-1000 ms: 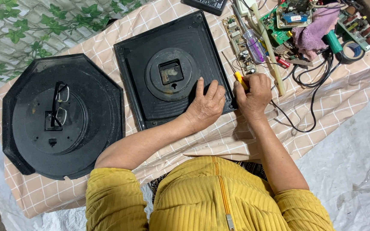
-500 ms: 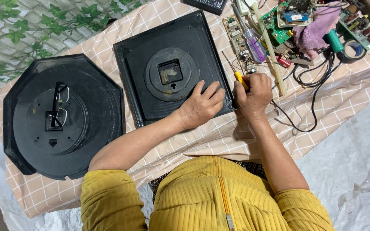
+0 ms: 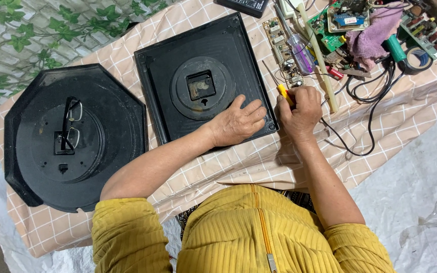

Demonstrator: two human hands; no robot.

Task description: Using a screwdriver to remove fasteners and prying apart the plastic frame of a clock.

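A square black clock back (image 3: 203, 81) lies face down on the checked cloth, with a round centre and a square movement recess. My left hand (image 3: 238, 121) rests flat on its lower right corner, fingers spread over the rim. My right hand (image 3: 299, 108) sits just right of that corner, closed around a yellow-handled screwdriver (image 3: 283, 91) whose thin shaft points up and left. An octagonal black clock back (image 3: 72, 136) lies to the left with a pair of glasses (image 3: 72, 124) on it.
Circuit boards (image 3: 281, 43), a purple-handled screwdriver (image 3: 300, 53), a purple cloth (image 3: 375, 30), a roll of tape (image 3: 418, 58) and black wires (image 3: 365, 101) crowd the table's top right. A remote (image 3: 244, 5) lies at the top edge. White plastic sheeting (image 3: 421, 192) covers the floor.
My left hand has slid a little along the square clock's lower right corner and flattened. My right hand holds the screwdriver in the same spot.
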